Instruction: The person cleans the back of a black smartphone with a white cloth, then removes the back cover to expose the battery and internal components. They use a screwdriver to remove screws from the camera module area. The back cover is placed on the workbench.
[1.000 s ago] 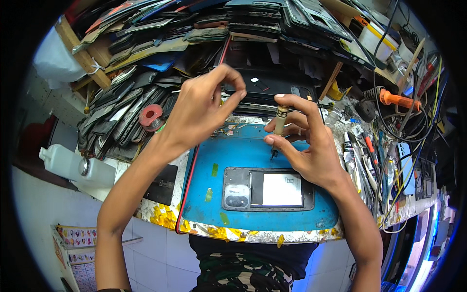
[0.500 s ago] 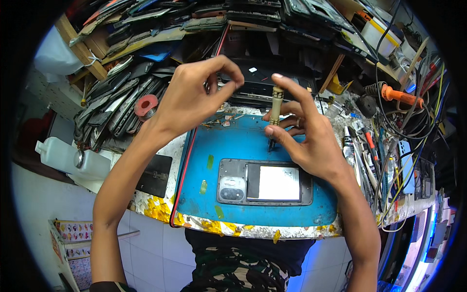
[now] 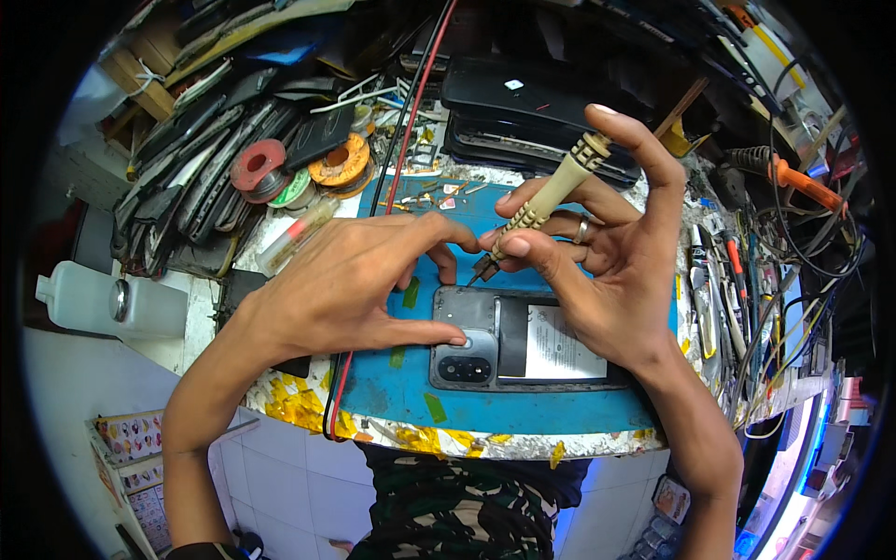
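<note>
A phone with its back cover off [image 3: 513, 381] lies on the blue work mat [image 3: 411, 378], its camera block at the left end and a pale battery [image 3: 560, 343] showing. My right hand [image 3: 611, 252] is closed round a screwdriver [image 3: 555, 187] with a beige handle, index finger on its end cap. The screwdriver leans, its tip pointing down left just above the phone's upper left edge. My left hand [image 3: 364, 280] spans that end of the phone, fingers apart. Its thumb rests by the camera block, and its index finger reaches close to the screwdriver's tip.
Solder spools [image 3: 341, 166] and stacked old phone parts [image 3: 196, 168] crowd the left. A white plastic bottle [image 3: 112, 299] stands at the far left. Tools and cables [image 3: 723, 280] lie on the right, beneath an orange-handled soldering iron [image 3: 807, 187]. A red and black cable [image 3: 397, 177] crosses the mat's left side.
My left hand has come down onto the phone's left end. The screwdriver in my right hand has tilted, its tip moving left towards the phone's corner.
</note>
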Available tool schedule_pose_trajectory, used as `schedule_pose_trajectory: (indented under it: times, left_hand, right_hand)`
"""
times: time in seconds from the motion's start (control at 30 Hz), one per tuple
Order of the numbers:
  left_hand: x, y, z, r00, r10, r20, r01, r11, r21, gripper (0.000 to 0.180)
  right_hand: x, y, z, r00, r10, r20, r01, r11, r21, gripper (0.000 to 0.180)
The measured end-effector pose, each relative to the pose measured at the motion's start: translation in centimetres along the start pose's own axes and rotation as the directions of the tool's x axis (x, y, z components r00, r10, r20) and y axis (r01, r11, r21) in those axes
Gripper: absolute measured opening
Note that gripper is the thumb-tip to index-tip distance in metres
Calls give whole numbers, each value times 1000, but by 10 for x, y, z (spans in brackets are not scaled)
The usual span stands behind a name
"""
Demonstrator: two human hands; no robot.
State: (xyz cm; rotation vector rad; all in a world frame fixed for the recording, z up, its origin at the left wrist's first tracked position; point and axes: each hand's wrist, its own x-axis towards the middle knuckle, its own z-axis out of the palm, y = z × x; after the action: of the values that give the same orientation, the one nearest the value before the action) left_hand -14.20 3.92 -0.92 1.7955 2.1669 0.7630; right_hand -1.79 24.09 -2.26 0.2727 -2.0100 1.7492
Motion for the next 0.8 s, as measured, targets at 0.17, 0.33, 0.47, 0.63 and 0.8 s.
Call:
schedule_pose_trajectory:
  times: [0.17,0.33,0.47,0.63,0.8]
  left_hand:
    - [-3,-2,5,999,22,-47,-25,998,-49,65]
    - [-4,-3,5,998,15,-58,-20,997,-77,69]
    - [-4,-3,6,998,7,-65,-12,996,-83,70]
    - [-5,-2,6,998,2,-70,-9,995,-97,71]
    - [-4,-2,7,996,22,-87,-30,995,-91,71]
  right_hand:
    - [1,5,3,996,-67,60,72,995,-69,91]
    - [2,9,2,995,-74,64,79,993,-87,91]
    - [1,9,2,997,-53,64,58,995,-83,91]
    - [-2,9,2,994,-73,81,84,987,-138,91]
    - [-1,13,1,973,-180,147,209,954,-215,89]
